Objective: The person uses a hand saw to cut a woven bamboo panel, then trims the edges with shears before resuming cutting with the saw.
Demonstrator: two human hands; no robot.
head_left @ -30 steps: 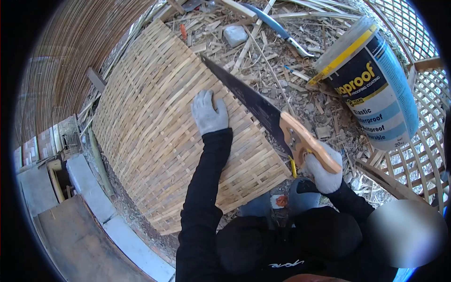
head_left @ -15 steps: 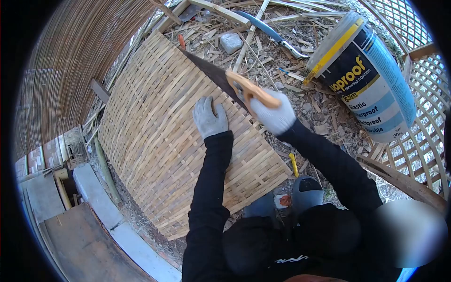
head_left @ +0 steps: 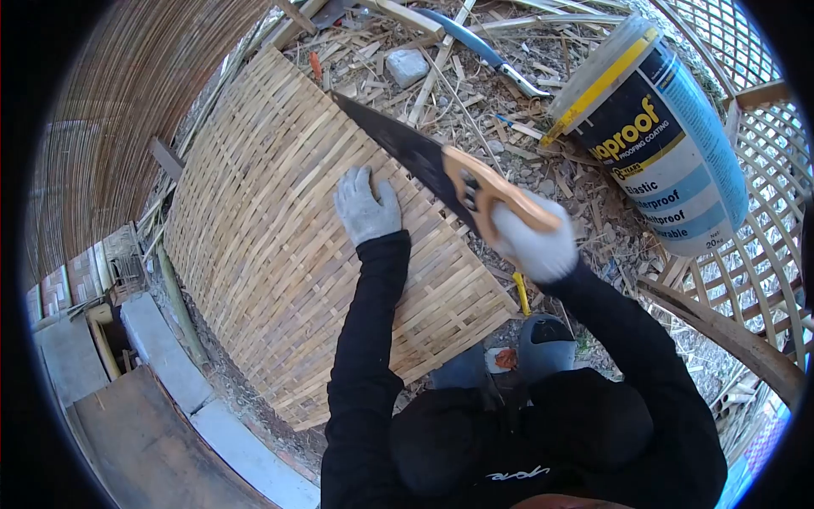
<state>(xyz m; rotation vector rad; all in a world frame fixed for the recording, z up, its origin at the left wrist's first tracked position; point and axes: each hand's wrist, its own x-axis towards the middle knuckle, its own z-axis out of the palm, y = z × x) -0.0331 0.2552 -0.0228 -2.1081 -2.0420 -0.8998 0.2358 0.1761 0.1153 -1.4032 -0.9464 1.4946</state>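
Observation:
A woven bamboo mat lies on the ground in front of me. My left hand, in a pale glove, rests flat on it near its right edge, fingers apart. My gloved right hand is closed around the wooden handle of a hand saw. The dark blade runs along the mat's right edge, its tip pointing to the upper left. Part of the blade's lower edge is hidden against the mat.
A large paint bucket leans at the right beside a lattice fence. A curved blade tool, a stone and a yellow tool lie among wood scraps. Grey blocks stand at the lower left.
From one second ago to half a second ago, my right hand pushed the saw up and left; since then it has come partway back down and right. My left hand stays on the mat.

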